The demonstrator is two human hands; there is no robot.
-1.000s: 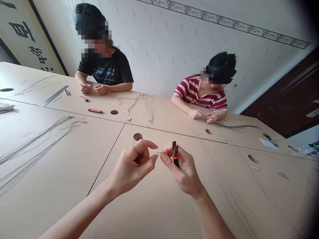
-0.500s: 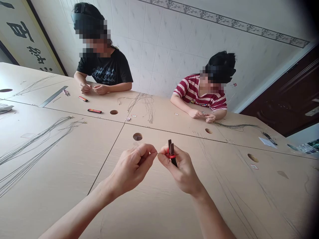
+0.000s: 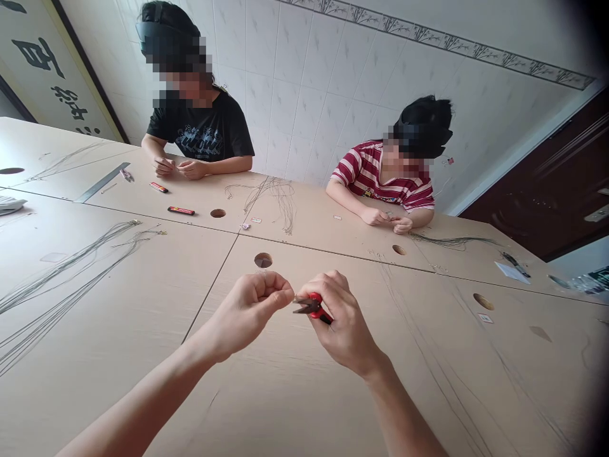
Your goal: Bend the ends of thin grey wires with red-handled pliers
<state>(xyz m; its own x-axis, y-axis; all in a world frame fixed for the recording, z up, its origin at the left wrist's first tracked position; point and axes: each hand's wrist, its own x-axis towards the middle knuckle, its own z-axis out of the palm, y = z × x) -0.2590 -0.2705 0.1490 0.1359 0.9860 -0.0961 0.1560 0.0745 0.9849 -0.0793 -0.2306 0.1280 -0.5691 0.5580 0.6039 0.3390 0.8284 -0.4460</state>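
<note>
Red-handled pliers lie in my right hand, its fingers wrapped round the handles. Their dark jaws are parted and point left, close to the fingertips of my left hand. The thumb and index finger of my left hand are pinched together; a tiny piece may be between them, too small to make out. Both hands hover over the middle of the wooden table, with a round hole just beyond my left hand.
Bundles of thin cords lie at the left, and faint strands at the right. Across the table two people handle small items. A metal ruler, a red-and-black knife and a black pen-like tool lie there.
The pliers have turned in my right hand from pointing up to pointing left, jaws now near my left fingertips. My left hand has shifted slightly left.
</note>
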